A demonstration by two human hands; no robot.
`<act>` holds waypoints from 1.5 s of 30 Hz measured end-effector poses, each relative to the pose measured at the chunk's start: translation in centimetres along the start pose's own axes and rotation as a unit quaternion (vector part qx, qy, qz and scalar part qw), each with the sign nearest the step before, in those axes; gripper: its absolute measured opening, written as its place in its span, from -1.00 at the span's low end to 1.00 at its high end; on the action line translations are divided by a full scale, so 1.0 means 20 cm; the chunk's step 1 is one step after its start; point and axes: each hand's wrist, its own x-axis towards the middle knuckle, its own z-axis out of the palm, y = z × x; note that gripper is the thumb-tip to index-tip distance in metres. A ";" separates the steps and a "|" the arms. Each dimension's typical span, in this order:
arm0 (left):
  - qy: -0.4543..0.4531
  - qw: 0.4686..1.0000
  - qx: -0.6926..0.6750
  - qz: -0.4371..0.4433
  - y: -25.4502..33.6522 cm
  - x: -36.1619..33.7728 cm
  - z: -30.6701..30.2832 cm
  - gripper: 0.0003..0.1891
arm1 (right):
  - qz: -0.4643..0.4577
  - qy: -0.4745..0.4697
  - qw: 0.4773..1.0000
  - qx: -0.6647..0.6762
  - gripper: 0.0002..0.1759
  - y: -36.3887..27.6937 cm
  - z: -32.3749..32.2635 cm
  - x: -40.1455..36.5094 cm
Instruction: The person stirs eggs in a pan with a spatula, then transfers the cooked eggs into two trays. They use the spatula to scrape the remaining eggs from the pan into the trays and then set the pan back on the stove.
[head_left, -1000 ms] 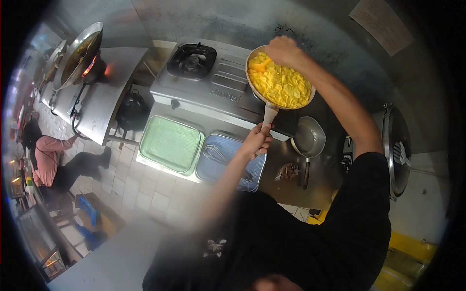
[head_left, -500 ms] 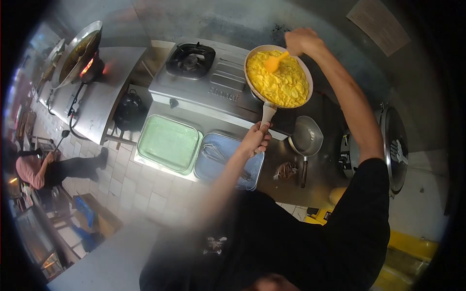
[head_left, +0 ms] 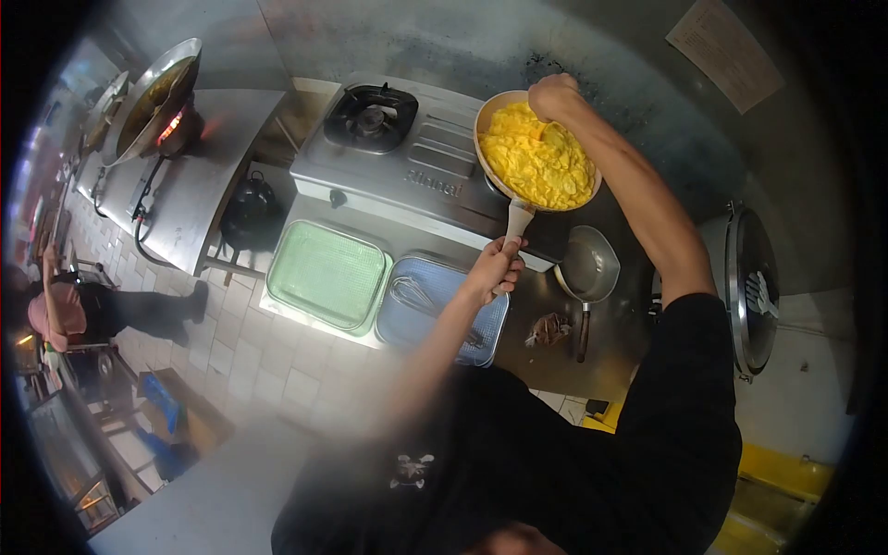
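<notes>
My left hand (head_left: 495,270) is wrapped around the pale handle of a frying pan (head_left: 520,218) on the right side of the gas stove (head_left: 430,180). Yellow scrambled eggs (head_left: 529,165) fill the pan in soft folds. Over the pan's far edge, my right hand (head_left: 555,98) is closed on an orange spatula (head_left: 548,137). Its head is partly sunk in the eggs, and its handle is hidden by the hand.
Left of the pan is a bare burner (head_left: 372,120). Nearer me stand a green basket tray (head_left: 328,277) and a blue one holding a whisk (head_left: 416,298). A small saucepan (head_left: 588,264) lies right. Far left are a wok (head_left: 153,102) over a glowing burner and another person (head_left: 69,310).
My right hand has moved left and down over the pan, pushing the spatula into the eggs, so less of it shows. My left hand keeps the handle. The other person's arm has risen.
</notes>
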 end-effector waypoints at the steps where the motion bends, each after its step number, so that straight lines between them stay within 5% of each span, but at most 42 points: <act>1: 0.005 1.000 0.010 -0.002 0.00 -0.01 0.00 -0.70 | 0.001 0.036 0.999 0.015 -0.66 0.03 -0.05 -0.12; 9: 0.007 1.000 0.022 -0.014 0.01 0.00 0.00 -0.72 | -0.024 0.151 0.981 0.119 -0.69 0.01 -0.21 -0.51; 14: -0.008 1.000 -0.004 -0.001 0.01 -0.01 0.00 -0.74 | -0.084 0.205 0.971 0.094 -0.76 -0.28 0.10 -0.32; 17: -0.015 1.000 -0.012 -0.006 0.00 0.01 -0.02 -0.74 | -0.024 0.237 0.969 0.068 -0.75 -0.30 0.22 -0.18; 28: -0.017 1.000 -0.008 -0.006 0.00 0.01 -0.02 -0.74 | -0.025 0.208 0.974 0.091 -0.84 0.14 0.00 -0.55; 33: -0.015 1.000 0.004 -0.010 0.01 0.01 -0.02 -0.73 | -0.150 0.173 0.967 0.113 -0.84 -0.01 0.17 -0.60; 39: -0.016 1.000 -0.007 -0.012 0.00 0.01 -0.02 -0.73 | -0.076 0.346 0.925 0.138 -0.78 -0.07 0.42 -0.44; 45: 0.000 1.000 -0.001 -0.012 -0.01 0.01 -0.03 -0.74 | -0.009 0.321 0.938 0.130 -0.78 0.16 0.39 -0.38</act>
